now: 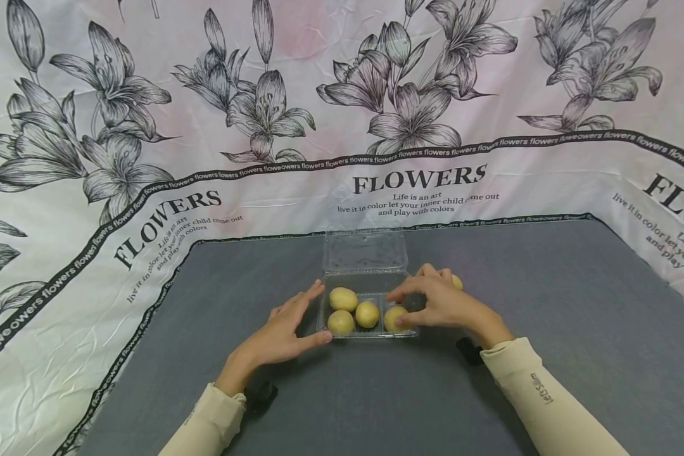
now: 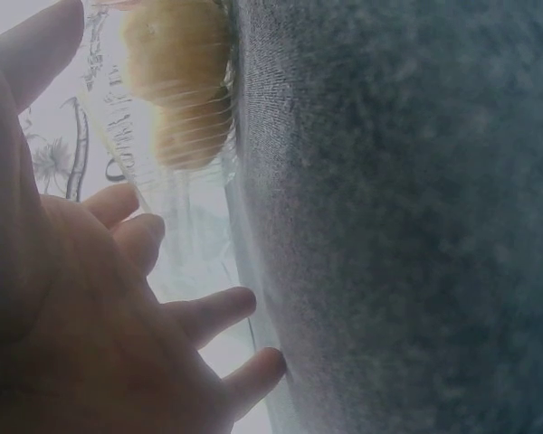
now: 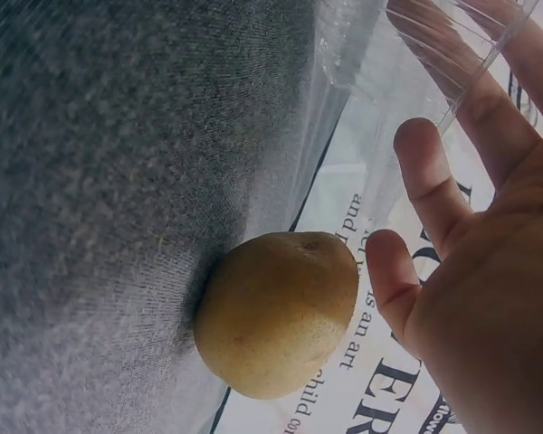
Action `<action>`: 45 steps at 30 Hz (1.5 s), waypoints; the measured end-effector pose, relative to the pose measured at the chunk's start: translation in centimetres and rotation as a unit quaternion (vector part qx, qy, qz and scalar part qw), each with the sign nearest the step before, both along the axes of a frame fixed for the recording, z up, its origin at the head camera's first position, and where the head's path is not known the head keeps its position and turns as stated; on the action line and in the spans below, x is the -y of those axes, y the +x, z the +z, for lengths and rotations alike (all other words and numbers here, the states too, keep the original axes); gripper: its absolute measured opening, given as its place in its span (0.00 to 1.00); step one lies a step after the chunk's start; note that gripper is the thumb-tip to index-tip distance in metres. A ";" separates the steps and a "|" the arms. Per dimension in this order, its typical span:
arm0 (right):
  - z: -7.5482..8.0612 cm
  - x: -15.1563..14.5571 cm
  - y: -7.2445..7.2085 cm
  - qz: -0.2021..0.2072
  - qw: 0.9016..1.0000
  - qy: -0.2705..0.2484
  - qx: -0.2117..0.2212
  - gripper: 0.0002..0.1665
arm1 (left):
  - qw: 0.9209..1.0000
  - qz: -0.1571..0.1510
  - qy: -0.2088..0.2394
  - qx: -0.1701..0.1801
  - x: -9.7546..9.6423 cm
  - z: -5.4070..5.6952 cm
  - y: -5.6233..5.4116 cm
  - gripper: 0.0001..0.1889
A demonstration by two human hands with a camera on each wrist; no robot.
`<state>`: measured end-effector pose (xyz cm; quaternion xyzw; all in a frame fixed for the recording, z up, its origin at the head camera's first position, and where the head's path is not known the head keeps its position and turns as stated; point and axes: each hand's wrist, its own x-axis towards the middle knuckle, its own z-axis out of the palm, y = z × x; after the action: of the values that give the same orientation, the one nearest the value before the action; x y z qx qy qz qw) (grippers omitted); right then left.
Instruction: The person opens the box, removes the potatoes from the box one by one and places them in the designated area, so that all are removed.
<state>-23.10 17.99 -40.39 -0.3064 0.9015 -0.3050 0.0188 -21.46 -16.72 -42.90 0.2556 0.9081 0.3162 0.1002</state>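
Observation:
A clear plastic clamshell box point(image 1: 370, 335) lies on the grey cloth with its lid point(image 1: 365, 252) raised at the back. Three yellow potatoes point(image 1: 342, 323) sit in its left part. My right hand point(image 1: 441, 301) reaches over the right wall, thumb and fingers curved round a potato point(image 1: 393, 316) low in the right compartment; its fingertips are partly hidden. Outside the box, another potato point(image 3: 276, 312) rests on the cloth beyond that hand, near the little finger. My left hand point(image 1: 285, 329) is spread along the box's left side, thumb by the near corner.
Grey cloth point(image 1: 365, 399) covers the tabletop. Behind it hangs a white floral sheet point(image 1: 296, 202) with printed lettering. Dark wrist devices point(image 1: 260, 398) sit under both forearms.

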 end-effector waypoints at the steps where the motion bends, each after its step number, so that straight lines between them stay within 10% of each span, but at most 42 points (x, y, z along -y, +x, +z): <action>1: 0.0 0.0 0.0 0.001 1.000 0.000 0.001 0.22 | 1.000 0.000 -0.001 -0.001 0.0 0.0 0.0 0.49; 15: -1.3 0.8 -0.1 -0.025 0.998 -0.023 -0.049 0.17 | 1.000 -0.001 -0.008 -0.002 0.0 0.0 0.0 0.49; 45: -0.6 0.9 0.2 -0.032 0.999 -0.007 0.011 0.19 | 1.000 -0.001 -0.014 -0.007 -0.2 0.0 0.0 0.50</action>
<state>-22.88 17.13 -40.98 -0.2737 0.9084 -0.3155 0.0168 -21.44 -16.47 -42.91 0.2574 0.9129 0.3014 0.0978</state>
